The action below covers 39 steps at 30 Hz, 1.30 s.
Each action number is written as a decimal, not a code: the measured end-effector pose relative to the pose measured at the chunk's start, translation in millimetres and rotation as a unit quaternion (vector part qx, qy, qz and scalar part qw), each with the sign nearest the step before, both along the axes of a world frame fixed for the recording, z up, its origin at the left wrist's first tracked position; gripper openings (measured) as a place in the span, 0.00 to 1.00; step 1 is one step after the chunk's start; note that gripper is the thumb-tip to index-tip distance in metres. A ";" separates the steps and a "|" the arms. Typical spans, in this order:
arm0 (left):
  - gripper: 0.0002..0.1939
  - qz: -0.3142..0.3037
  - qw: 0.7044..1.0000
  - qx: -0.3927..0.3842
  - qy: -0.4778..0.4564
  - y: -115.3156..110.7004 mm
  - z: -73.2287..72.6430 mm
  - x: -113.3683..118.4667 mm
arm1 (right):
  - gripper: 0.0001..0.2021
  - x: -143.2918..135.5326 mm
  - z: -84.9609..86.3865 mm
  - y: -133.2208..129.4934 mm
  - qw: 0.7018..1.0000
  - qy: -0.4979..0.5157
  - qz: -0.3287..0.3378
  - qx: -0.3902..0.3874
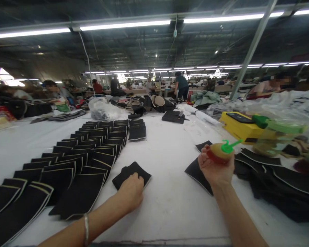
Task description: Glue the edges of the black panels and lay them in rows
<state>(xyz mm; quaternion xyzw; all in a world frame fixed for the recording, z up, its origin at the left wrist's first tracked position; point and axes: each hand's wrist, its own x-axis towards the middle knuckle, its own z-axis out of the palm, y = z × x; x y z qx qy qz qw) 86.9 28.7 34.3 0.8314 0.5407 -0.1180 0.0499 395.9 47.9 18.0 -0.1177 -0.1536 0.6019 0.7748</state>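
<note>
My left hand (132, 191), with a bracelet at the wrist, rests on a small black fabric piece (130, 171) in front of me. Its fingers are curled and closed at the edge of that piece; the fingertips are partly hidden. Held up on the right, my right hand (217, 171) is wrapped round a squeeze bottle (218, 153) with amber liquid inside and a green spout pointing up and right. Below and beside that hand lie more black pieces (198, 175) with pale edges. Overlapping rows of similar black panels (77, 192) cover the left of the table.
On the white table (167, 206), a yellow box (238, 127) and a clear jar with a green lid (275, 133) stand at right. Dark fabric (278, 192) is heaped near them. Plastic bags (105, 109) and a black pouch (173, 116) lie farther back. Several people work beyond.
</note>
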 end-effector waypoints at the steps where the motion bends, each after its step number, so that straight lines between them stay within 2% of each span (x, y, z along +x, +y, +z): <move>1: 0.15 0.001 1.000 0.003 0.003 2.5 0.5 0.4 | 0.34 0.2 0.3 -0.1 1.000 -0.001 0.000 -0.004; 4: 0.15 -0.001 1.000 0.008 0.007 11.5 4.4 -3.5 | 0.33 -0.5 2.4 -1.0 1.000 -0.008 0.000 -0.019; 7: 0.16 -0.012 0.999 -0.014 -0.046 21.2 9.4 -13.4 | 0.28 -9.5 6.1 -3.7 0.998 -0.054 0.006 -0.028; 10: 0.21 -0.022 0.992 -0.049 -0.117 29.1 8.8 -23.0 | 0.23 -32.4 10.9 -9.9 0.991 -0.135 -0.008 -0.021; 13: 0.24 -0.033 0.986 -0.057 -0.151 33.5 3.2 -26.3 | 0.23 -63.3 15.8 -20.5 0.970 -0.241 -0.010 -0.018; 17: 0.22 -0.024 0.982 -0.064 -0.176 35.0 -1.3 -24.1 | 0.24 -93.4 20.3 -33.5 0.920 -0.391 -0.037 -0.010; 22: 0.20 -0.011 0.973 -0.073 -0.218 35.7 -4.1 -22.0 | 0.27 -106.2 21.2 -36.5 0.801 -0.585 -0.127 0.014; 25: 0.20 -0.018 0.972 -0.064 -0.225 36.0 -8.5 -21.0 | 0.27 -111.9 20.6 -34.6 0.736 -0.660 -0.149 0.036; 27: 0.19 -0.027 0.974 -0.052 -0.220 36.0 -11.3 -20.7 | 0.27 -116.2 19.8 -32.3 0.705 -0.691 -0.148 0.052; 31: 0.18 -0.036 0.974 -0.038 -0.220 36.1 -13.8 -21.4 | 0.28 -123.1 18.3 -26.4 0.680 -0.717 -0.136 0.076; 36: 0.17 -0.032 0.972 -0.045 -0.227 35.8 -13.1 -21.8 | 0.28 -126.8 19.2 -26.6 0.647 -0.741 -0.150 0.096; 39: 0.17 -0.032 0.974 -0.040 -0.221 34.2 -12.0 -20.8 | 0.27 -127.2 20.8 -30.9 0.645 -0.746 -0.141 0.089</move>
